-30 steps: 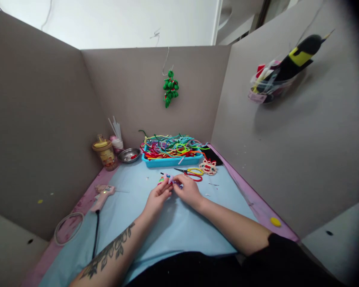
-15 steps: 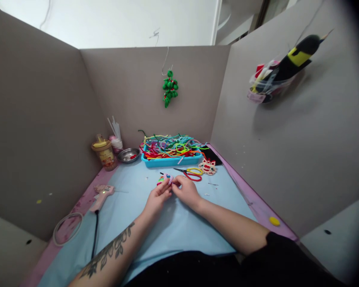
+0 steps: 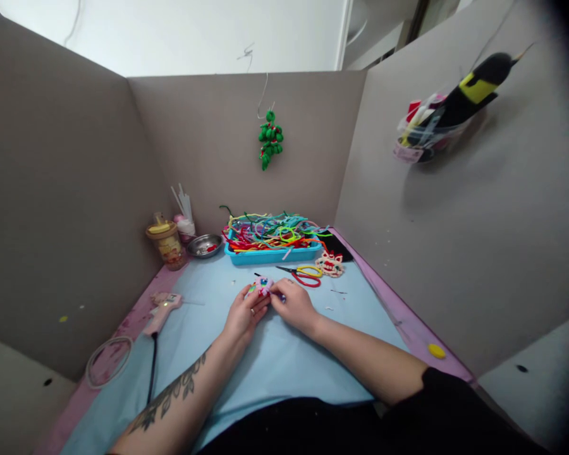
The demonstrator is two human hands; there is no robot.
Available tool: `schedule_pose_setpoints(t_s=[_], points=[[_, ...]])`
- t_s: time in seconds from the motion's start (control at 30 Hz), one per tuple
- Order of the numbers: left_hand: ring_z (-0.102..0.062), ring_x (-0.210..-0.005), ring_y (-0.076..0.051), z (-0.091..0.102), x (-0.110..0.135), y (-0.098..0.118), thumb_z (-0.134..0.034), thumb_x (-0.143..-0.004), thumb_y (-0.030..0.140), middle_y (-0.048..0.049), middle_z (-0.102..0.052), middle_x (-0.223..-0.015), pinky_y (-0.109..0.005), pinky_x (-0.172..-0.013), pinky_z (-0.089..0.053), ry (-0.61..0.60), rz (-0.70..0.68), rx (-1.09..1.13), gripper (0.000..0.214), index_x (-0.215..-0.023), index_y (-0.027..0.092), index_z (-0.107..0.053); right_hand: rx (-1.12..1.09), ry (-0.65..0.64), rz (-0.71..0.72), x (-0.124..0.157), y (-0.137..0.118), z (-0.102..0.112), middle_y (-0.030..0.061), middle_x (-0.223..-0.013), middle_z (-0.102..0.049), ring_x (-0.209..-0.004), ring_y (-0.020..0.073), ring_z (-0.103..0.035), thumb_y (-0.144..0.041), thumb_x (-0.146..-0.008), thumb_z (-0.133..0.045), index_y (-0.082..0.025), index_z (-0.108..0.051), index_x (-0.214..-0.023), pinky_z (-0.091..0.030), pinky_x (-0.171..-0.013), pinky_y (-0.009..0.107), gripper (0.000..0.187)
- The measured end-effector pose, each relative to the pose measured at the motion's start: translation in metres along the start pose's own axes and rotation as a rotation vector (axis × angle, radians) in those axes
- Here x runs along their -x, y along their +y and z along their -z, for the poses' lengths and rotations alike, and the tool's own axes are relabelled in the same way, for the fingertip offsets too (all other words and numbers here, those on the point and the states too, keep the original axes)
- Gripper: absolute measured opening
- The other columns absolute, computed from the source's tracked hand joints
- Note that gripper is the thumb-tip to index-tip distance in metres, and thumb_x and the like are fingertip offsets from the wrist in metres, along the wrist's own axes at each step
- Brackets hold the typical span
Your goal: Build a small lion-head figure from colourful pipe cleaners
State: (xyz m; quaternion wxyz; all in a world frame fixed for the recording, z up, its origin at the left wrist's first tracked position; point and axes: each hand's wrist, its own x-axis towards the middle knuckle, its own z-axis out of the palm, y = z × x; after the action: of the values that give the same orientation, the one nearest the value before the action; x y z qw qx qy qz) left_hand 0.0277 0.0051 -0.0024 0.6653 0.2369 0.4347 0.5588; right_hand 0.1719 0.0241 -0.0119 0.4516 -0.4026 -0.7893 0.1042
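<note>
A small multicoloured pipe-cleaner craft piece [image 3: 264, 285], lilac with blue, red and green parts, is held between my hands above the blue cloth. My left hand [image 3: 245, 312] grips it from the left, fingers beneath and thumb on top. At its right edge, my right hand [image 3: 293, 303] is closed in a pinch, with a bit of dark blue showing by the fingertips. The fingers hide part of the piece. Just beyond my right hand lie scissors [image 3: 308, 275] with red and yellow handles. A cream and red pipe-cleaner face [image 3: 330, 264] rests beside them.
A blue tray [image 3: 275, 257] heaped with pipe cleaners stands at the back. Left of it are a metal bowl [image 3: 205, 246] and a lidded cup [image 3: 165, 245]. A pink glue gun [image 3: 162, 311] with its cord lies at left. Grey partitions [image 3: 246, 158] enclose the table.
My left hand has turned and opened its hold somewhat, so more of the craft piece shows. The piece has tilted and shifted slightly. My right hand stays at its edge.
</note>
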Motion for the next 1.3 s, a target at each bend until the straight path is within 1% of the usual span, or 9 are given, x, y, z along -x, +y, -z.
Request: schedule_pose_setpoints(t_s=[0.13, 0.3, 0.47, 0.57, 0.8, 0.87, 1.0, 1.17, 1.3], points=[[-0.069, -0.073, -0.013, -0.001, 0.002, 0.002, -0.062, -0.080, 0.016, -0.0056, -0.071, -0.090, -0.022, -0.065, -0.050, 0.014, 0.006, 0.063, 0.046, -0.122, 0.021, -0.044, 0.005, 0.037, 0.021, -0.001, -0.004, 0.003, 0.0035, -0.079, -0.062, -0.078, 0.0178, -0.056, -0.012, -0.078, -0.051, -0.020, -0.061, -0.082, -0.043, -0.073, 0.029, 0.013], [-0.069, -0.082, -0.014, -0.002, 0.004, -0.001, -0.067, -0.078, 0.020, -0.0078, -0.070, -0.099, -0.022, -0.071, -0.050, -0.027, -0.053, 0.065, 0.060, -0.131, 0.023, -0.038, -0.025, 0.086, -0.019, -0.003, -0.008, 0.004, 0.0034, -0.076, -0.062, -0.074, 0.0170, -0.056, -0.013, -0.077, -0.050, -0.019, -0.060, -0.079, -0.044, -0.069, 0.028, 0.012], [-0.068, -0.085, -0.013, -0.001, 0.002, -0.005, -0.070, -0.076, 0.021, -0.0076, -0.069, -0.105, -0.023, -0.077, -0.050, -0.041, -0.126, 0.071, 0.071, -0.137, 0.025, -0.033, -0.196, 0.124, -0.177, -0.005, -0.011, -0.001, 0.0001, -0.067, -0.059, -0.065, 0.0144, -0.054, -0.014, -0.072, -0.051, -0.019, -0.058, -0.072, -0.043, -0.061, 0.025, 0.008], [-0.068, -0.084, -0.013, -0.002, 0.003, -0.006, -0.071, -0.076, 0.021, -0.0076, -0.069, -0.103, -0.023, -0.078, -0.050, -0.040, -0.167, 0.064, 0.075, -0.139, 0.025, -0.031, -0.272, 0.119, -0.249, -0.006, -0.011, -0.005, -0.0016, -0.064, -0.058, -0.060, 0.0131, -0.052, -0.016, -0.071, -0.051, -0.019, -0.056, -0.070, -0.042, -0.057, 0.024, 0.006], [-0.068, -0.081, -0.015, -0.006, 0.008, -0.004, -0.073, -0.072, 0.025, -0.0072, -0.071, -0.096, -0.024, -0.078, -0.050, -0.024, -0.272, 0.009, 0.081, -0.140, 0.022, -0.030, -0.225, 0.118, -0.146, -0.005, -0.007, -0.003, 0.0015, -0.072, -0.060, -0.070, 0.0148, -0.055, -0.015, -0.076, -0.049, -0.019, -0.060, -0.074, -0.043, -0.061, 0.024, 0.012], [-0.068, -0.080, -0.015, -0.006, 0.009, -0.004, -0.074, -0.071, 0.027, -0.0060, -0.072, -0.092, -0.023, -0.077, -0.050, -0.027, -0.292, 0.000, 0.083, -0.141, 0.021, -0.029, -0.230, 0.132, -0.149, -0.006, -0.006, -0.002, 0.0017, -0.072, -0.060, -0.070, 0.0147, -0.055, -0.016, -0.077, -0.050, -0.019, -0.060, -0.074, -0.043, -0.061, 0.024, 0.011], [-0.068, -0.082, -0.015, -0.006, 0.010, -0.003, -0.075, -0.069, 0.029, -0.0057, -0.072, -0.095, -0.024, -0.079, -0.049, -0.033, -0.281, 0.001, 0.086, -0.142, 0.023, -0.028, -0.263, 0.143, -0.193, -0.009, -0.005, 0.000, 0.0003, -0.071, -0.058, -0.067, 0.0134, -0.055, -0.017, -0.074, -0.053, -0.019, -0.057, -0.069, -0.044, -0.059, 0.024, 0.007], [-0.067, -0.085, -0.015, -0.007, 0.010, -0.003, -0.077, -0.067, 0.032, -0.0060, -0.071, -0.099, -0.025, -0.080, -0.048, -0.038, -0.269, -0.008, 0.088, -0.141, 0.024, -0.030, -0.280, 0.123, -0.190, -0.015, -0.005, 0.000, -0.0007, -0.067, -0.054, -0.068, 0.0136, -0.052, -0.015, -0.072, -0.052, -0.019, -0.053, -0.061, -0.043, -0.062, 0.024, 0.012], [-0.067, -0.085, -0.015, -0.006, 0.009, -0.004, -0.077, -0.067, 0.032, -0.0050, -0.070, -0.098, -0.024, -0.080, -0.048, -0.046, -0.257, -0.008, 0.087, -0.140, 0.025, -0.030, -0.347, 0.140, -0.209, -0.017, -0.008, -0.001, 0.0012, -0.075, -0.055, -0.073, 0.0142, -0.053, -0.014, -0.071, -0.052, -0.019, -0.054, -0.060, -0.044, -0.063, 0.025, 0.012]])
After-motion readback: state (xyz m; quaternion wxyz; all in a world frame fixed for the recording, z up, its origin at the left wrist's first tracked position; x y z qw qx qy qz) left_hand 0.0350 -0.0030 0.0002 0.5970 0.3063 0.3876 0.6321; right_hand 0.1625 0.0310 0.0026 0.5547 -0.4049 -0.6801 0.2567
